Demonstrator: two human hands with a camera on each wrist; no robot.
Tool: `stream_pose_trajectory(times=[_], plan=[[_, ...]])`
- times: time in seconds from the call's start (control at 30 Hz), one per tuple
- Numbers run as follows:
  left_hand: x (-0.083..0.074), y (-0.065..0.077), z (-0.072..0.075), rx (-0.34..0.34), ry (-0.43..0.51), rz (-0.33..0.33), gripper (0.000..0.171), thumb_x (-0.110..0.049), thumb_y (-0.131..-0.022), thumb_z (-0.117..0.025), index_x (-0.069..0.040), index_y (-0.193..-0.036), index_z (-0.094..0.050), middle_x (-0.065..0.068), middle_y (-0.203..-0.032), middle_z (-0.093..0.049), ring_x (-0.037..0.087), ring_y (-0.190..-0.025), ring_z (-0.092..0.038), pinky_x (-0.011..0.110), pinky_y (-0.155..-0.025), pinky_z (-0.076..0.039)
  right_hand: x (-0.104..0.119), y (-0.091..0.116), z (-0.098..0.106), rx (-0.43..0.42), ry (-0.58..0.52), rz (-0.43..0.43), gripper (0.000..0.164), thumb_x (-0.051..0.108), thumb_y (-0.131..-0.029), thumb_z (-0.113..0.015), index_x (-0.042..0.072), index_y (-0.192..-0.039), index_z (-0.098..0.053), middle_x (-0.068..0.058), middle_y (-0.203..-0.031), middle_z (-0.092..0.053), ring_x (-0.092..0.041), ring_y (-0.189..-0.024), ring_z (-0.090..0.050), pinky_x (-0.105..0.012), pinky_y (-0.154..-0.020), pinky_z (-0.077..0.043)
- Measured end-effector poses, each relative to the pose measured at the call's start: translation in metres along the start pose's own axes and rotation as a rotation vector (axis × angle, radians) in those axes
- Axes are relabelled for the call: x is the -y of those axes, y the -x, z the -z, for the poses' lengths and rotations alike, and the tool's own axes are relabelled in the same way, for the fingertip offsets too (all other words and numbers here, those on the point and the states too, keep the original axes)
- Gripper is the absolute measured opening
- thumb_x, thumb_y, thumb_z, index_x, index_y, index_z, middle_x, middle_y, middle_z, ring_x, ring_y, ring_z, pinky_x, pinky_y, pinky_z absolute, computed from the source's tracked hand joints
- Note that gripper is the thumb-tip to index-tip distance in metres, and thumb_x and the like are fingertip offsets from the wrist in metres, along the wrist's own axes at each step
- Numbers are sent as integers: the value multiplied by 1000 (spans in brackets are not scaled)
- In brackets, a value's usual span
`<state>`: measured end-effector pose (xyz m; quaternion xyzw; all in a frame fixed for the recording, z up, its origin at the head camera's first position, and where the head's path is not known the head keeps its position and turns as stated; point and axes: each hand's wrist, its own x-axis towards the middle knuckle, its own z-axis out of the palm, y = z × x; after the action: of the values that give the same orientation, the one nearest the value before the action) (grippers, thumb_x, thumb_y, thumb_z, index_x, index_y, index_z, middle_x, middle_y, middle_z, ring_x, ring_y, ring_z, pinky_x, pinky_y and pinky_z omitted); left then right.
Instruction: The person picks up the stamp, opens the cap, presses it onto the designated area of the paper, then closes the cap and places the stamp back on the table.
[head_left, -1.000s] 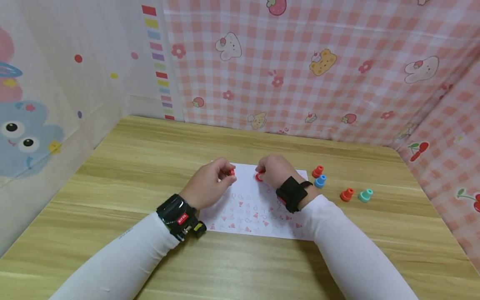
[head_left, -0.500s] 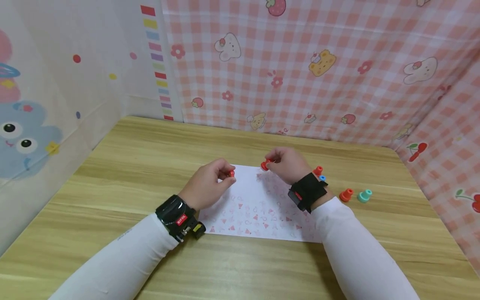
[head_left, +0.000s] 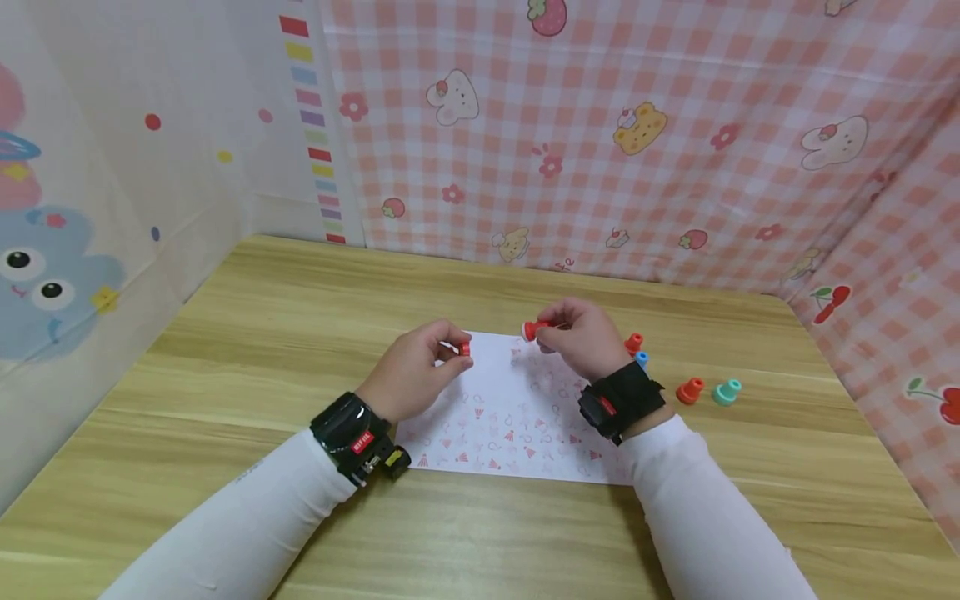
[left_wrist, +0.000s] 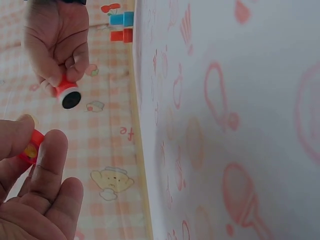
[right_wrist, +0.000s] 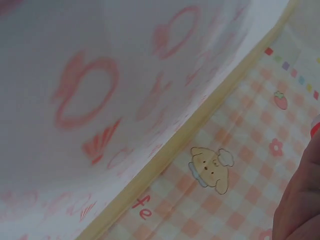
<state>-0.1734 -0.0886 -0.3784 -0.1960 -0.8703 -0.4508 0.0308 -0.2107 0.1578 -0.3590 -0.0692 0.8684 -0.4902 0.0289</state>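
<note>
My left hand (head_left: 408, 371), over the paper's left side, pinches a small red cap (head_left: 465, 348) between thumb and fingers. In the left wrist view something yellow shows inside that cap (left_wrist: 31, 150). Across from it, my right hand (head_left: 583, 340) grips a red stamp (head_left: 532, 331) above the far part of the paper. The stamp (left_wrist: 67, 90) lies tilted, its white rim and dark face turned away from the fingers. Below both hands is a white sheet of paper (head_left: 491, 362) with many small red and pink prints. Only an edge of my right hand (right_wrist: 302, 200) shows in the right wrist view.
Right of the paper stand a red stamp (head_left: 634, 342) and a blue stamp (head_left: 641, 359), partly behind my right hand and wrist. Farther right are another red stamp (head_left: 690, 391) and a teal one (head_left: 727, 392). Printed cloth (head_left: 585, 192) hangs behind the wooden table (head_left: 315, 333).
My right hand has lifted the stamp off the paper, moved right and away from me, and tilted it sideways. A reddish print shows where it was. My left hand has stayed nearly still.
</note>
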Motion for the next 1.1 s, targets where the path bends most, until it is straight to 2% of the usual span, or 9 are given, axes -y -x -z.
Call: stream_pose_trajectory(times=[0.1, 0.2, 0.33, 0.5, 0.7, 0.93, 1.1], plan=[[1, 0, 0, 1, -3, -13, 20, -21, -87, -69, -19, -105, -61, -12, -93, -62, 3, -79, -55, 32, -69, -49, 1, 4, -2, 7, -143, -14, 11, 8, -87, -65, 3, -97, -61, -14, -89, -66, -27, -74, -63, -43, -74, -55], [1, 0, -1, 0, -3, -30, 23, -22, -86, -69, -19, -108, -60, -12, -93, -62, 2, -78, -56, 31, -69, -50, 2, 9, -5, 21, -263, -12, 14, 6, -88, -64, -1, -99, -61, -17, -91, -66, -30, -75, -63, -40, -74, -55], [1, 0, -1, 1, 10, -40, 24, -22, -86, -69, -20, -109, -60, -11, -95, -63, 2, -78, -56, 31, -69, -51, 6, 14, -11, 53, -345, -10, 16, 6, -89, -63, -2, -103, -62, -18, -92, -65, -32, -77, -62, -38, -73, -55], [-1, 1, -3, 1, 29, -37, 23, -21, -87, -69, -22, -108, -61, -11, -99, -63, 1, -78, -57, 32, -68, -51, 9, 18, -21, 82, -368, -7, 16, 4, -87, -64, -4, -100, -62, -18, -90, -65, -31, -77, -63, -38, -74, -55], [-3, 2, -4, 18, 46, -17, 26, -22, -87, -69, -21, -111, -60, -11, -101, -62, 1, -79, -58, 29, -68, -52, 11, 21, -29, 120, -401, 37, 14, -1, -84, -65, -7, -96, -62, -20, -89, -66, -32, -77, -63, -35, -74, -55], [-6, 3, -4, 33, 87, -18, 27, -21, -87, -69, -18, -112, -58, -7, -102, -62, 1, -80, -59, 30, -69, -54, 14, 24, -35, 159, -367, 48, 12, -4, -81, -65, -4, -93, -64, -18, -89, -65, -30, -76, -62, -34, -72, -55], [-7, 4, -5, 38, 99, -22, 25, -20, -87, -68, -18, -110, -59, -9, -101, -63, 1, -80, -60, 31, -68, -53, 15, 25, -36, 175, -326, 42, 15, -3, -80, -66, -2, -95, -65, -15, -90, -65, -28, -78, -62, -33, -71, -55]])
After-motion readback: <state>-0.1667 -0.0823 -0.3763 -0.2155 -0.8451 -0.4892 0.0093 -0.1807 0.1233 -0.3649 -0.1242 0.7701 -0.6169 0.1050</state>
